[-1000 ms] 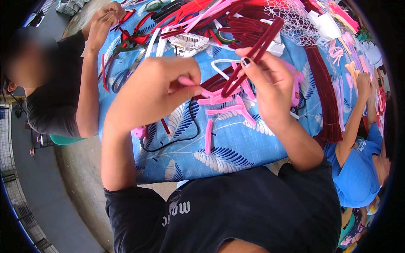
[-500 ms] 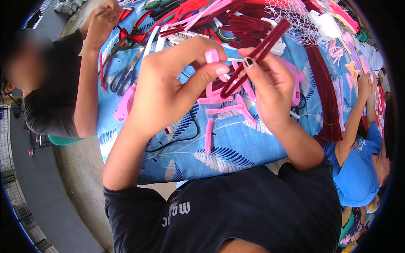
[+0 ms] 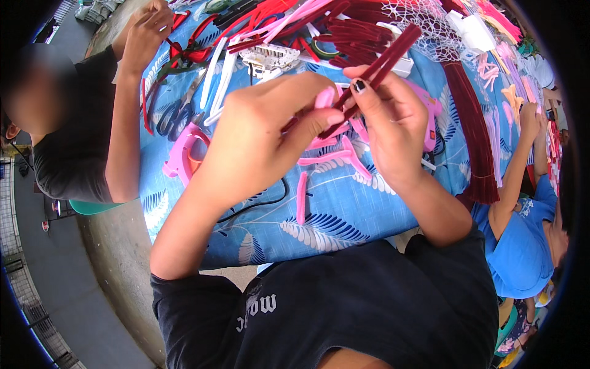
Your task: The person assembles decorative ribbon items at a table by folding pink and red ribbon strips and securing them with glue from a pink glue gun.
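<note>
Over the table, my right hand [image 3: 396,126] pinches a dark red fuzzy pipe cleaner [image 3: 398,54], doubled over into two lengths that slant up to the right. My left hand [image 3: 258,135] is closed, with a small pink pipe cleaner loop [image 3: 324,97] between thumb and fingers. Its thumb lies against the lower end of the dark red one, and the curled fingers hide part of both pieces. Beneath the hands are several short pink pipe cleaner pieces [image 3: 301,198] on the blue leaf-patterned cloth [image 3: 332,224].
A pink glue gun [image 3: 182,150] lies left of my left forearm, near scissors [image 3: 178,114]. Another pink tool [image 3: 434,114] is beyond my right hand. A long dark red bundle [image 3: 472,132] and white mesh [image 3: 415,24] lie right. Co-workers sit at left [image 3: 80,135] and right [image 3: 522,240].
My left hand has moved right, toward the right hand, bringing the pink loop against the dark red pipe cleaner, whose lower end the left hand now covers. My right hand has barely moved.
</note>
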The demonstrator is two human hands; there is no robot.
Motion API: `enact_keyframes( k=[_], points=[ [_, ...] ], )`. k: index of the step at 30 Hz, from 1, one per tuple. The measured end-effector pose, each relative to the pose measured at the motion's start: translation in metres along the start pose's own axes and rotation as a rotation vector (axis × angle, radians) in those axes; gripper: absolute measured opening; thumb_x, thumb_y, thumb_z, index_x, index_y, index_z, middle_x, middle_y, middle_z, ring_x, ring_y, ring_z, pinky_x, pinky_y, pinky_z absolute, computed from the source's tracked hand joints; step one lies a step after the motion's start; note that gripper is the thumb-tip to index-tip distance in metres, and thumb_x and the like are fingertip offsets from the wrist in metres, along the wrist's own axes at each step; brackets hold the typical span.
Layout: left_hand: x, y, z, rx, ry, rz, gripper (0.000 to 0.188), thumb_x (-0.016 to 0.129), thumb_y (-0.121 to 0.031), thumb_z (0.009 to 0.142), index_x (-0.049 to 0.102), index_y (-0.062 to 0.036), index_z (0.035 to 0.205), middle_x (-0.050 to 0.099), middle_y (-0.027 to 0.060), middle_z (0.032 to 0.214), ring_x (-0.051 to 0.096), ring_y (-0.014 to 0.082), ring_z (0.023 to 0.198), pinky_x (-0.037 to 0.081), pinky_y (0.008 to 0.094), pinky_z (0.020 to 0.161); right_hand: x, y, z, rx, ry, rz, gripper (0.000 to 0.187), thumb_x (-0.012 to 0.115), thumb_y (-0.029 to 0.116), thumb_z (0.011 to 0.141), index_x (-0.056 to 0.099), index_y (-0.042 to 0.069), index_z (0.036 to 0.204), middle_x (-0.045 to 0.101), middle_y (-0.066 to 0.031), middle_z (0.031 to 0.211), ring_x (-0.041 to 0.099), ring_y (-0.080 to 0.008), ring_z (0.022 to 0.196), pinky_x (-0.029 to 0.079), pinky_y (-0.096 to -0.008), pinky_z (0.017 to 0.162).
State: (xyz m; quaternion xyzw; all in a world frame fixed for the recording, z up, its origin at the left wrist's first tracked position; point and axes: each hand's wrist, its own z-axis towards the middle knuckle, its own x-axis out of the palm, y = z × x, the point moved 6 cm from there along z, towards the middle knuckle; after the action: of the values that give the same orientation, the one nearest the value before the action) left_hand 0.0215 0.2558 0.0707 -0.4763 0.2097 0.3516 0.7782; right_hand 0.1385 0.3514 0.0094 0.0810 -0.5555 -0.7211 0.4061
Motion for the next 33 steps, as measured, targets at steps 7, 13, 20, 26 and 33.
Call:
enact_keyframes(
  k=[7, 13, 20, 26, 33],
  points=[
    [0.016, 0.011, -0.003, -0.136, 0.183, -0.012, 0.020, 0.075, -0.009, 0.078, 0.061, 0.0032, 0.085, 0.058, 0.0117, 0.072, 0.056, 0.0206, 0.063, 0.046, 0.0308, 0.060, -0.005, 0.001, 0.002, -0.040, -0.066, 0.012, 0.018, 0.059, 0.007, 0.094, 0.062, -0.002, 0.109, 0.064, -0.0031, 0.090, 0.060, -0.0065, 0.081, 0.047, -0.0215, 0.072],
    [0.019, 0.014, -0.006, -0.172, 0.271, -0.069, 0.016, 0.073, -0.004, 0.078, 0.060, 0.0050, 0.076, 0.056, 0.0131, 0.068, 0.055, 0.0218, 0.060, 0.044, 0.0322, 0.057, -0.013, 0.004, 0.008, -0.082, -0.145, 0.008, 0.018, 0.061, 0.010, 0.094, 0.063, -0.001, 0.108, 0.065, -0.0030, 0.093, 0.060, -0.0066, 0.081, 0.049, -0.0216, 0.073],
    [0.016, 0.011, -0.010, -0.111, 0.264, 0.054, 0.017, 0.074, -0.005, 0.075, 0.059, 0.0044, 0.074, 0.058, 0.0139, 0.068, 0.056, 0.0275, 0.058, 0.045, 0.0342, 0.057, -0.016, 0.009, 0.010, -0.107, -0.136, -0.028, 0.018, 0.061, 0.010, 0.093, 0.063, 0.000, 0.107, 0.065, -0.0034, 0.093, 0.061, -0.0070, 0.081, 0.049, -0.0219, 0.071],
    [0.021, 0.010, -0.037, -0.181, 0.620, 0.333, 0.027, 0.075, -0.026, 0.074, 0.065, -0.0018, 0.068, 0.060, 0.0149, 0.063, 0.061, 0.0337, 0.064, 0.047, 0.0414, 0.061, -0.027, 0.016, 0.018, -0.190, -0.167, -0.013, 0.017, 0.061, 0.009, 0.093, 0.064, 0.000, 0.108, 0.065, -0.0039, 0.095, 0.061, -0.0076, 0.082, 0.049, -0.0220, 0.071],
    [0.066, 0.012, -0.052, -0.173, 0.799, 0.418, 0.028, 0.066, -0.027, 0.081, 0.066, -0.0019, 0.067, 0.061, 0.0159, 0.063, 0.063, 0.0345, 0.066, 0.049, 0.0429, 0.059, -0.016, 0.010, 0.009, -0.157, -0.123, -0.062, 0.017, 0.061, 0.008, 0.093, 0.063, 0.000, 0.108, 0.065, -0.0049, 0.099, 0.060, -0.0077, 0.081, 0.048, -0.0221, 0.074]
  ],
)
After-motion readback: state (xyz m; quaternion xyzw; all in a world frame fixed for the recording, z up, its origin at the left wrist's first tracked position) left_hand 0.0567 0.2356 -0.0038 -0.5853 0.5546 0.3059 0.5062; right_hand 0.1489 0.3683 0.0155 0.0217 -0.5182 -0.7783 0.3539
